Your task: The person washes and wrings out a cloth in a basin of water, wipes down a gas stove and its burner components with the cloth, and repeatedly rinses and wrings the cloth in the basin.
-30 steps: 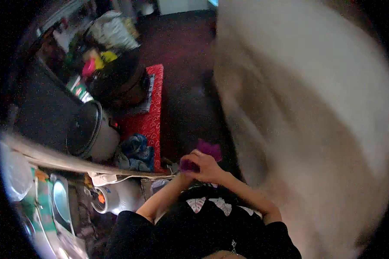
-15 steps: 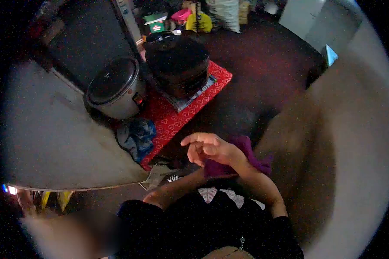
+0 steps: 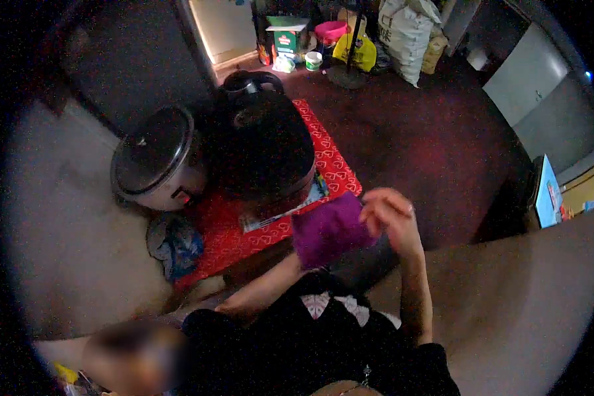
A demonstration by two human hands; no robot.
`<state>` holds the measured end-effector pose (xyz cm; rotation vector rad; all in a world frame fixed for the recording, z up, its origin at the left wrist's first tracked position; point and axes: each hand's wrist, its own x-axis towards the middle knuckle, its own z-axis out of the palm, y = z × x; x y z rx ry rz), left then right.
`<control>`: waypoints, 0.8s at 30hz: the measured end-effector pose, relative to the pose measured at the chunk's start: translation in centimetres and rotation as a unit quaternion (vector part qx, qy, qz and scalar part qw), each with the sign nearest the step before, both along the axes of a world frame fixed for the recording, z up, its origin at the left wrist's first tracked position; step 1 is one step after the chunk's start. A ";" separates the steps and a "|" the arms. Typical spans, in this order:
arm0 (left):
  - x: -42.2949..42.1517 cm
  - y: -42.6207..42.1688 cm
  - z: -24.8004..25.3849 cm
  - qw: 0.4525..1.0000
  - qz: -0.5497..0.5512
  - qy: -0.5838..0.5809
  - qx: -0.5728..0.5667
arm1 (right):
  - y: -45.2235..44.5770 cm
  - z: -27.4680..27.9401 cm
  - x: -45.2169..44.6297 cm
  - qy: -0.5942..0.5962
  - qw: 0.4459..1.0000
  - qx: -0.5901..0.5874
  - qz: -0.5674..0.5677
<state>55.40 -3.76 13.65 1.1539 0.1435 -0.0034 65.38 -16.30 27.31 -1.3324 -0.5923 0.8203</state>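
Observation:
A purple cloth [image 3: 333, 231] is held up in front of my body. My left forearm reaches up to its lower left edge, and the cloth covers my left hand, so those fingers are hidden. My right hand [image 3: 391, 214] is raised at the right edge of the cloth, its fingers loosely bent and apart. The fingertips overlap that edge, though whether they touch it is unclear. Just beyond the cloth is a table with a red heart-patterned cover [image 3: 340, 175], bearing a large dark appliance [image 3: 264, 145] on some printed sheets.
On the left are a rice cooker [image 3: 155, 158] with a dark lid and a crumpled blue-grey cloth [image 3: 175, 244]. At the back are a green box [image 3: 285, 41], a pink basin [image 3: 331, 30] and a white sack [image 3: 406, 39]. A pale curved surface [image 3: 501, 297] lies at the right.
My right hand has moved right and up, from in front of the purple cloth to its right edge. The cloth is now more spread out. The camera view has shifted.

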 end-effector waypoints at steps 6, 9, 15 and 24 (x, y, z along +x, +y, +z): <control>6.0 -1.2 0.6 0.997 0.073 0.016 0.002 | 4.5 -7.4 8.0 -0.576 0.759 -0.218 -0.212; 9.6 0.5 -0.2 0.989 0.141 0.035 -0.004 | 9.6 -9.3 11.4 -0.577 0.778 -0.189 -0.159; 18.4 4.5 -1.9 0.947 0.314 0.058 0.035 | 14.5 -12.1 17.6 -0.507 0.860 -0.047 0.045; 24.8 6.4 1.7 0.800 0.552 0.165 0.169 | 19.9 -6.8 26.3 -0.460 0.802 0.093 0.369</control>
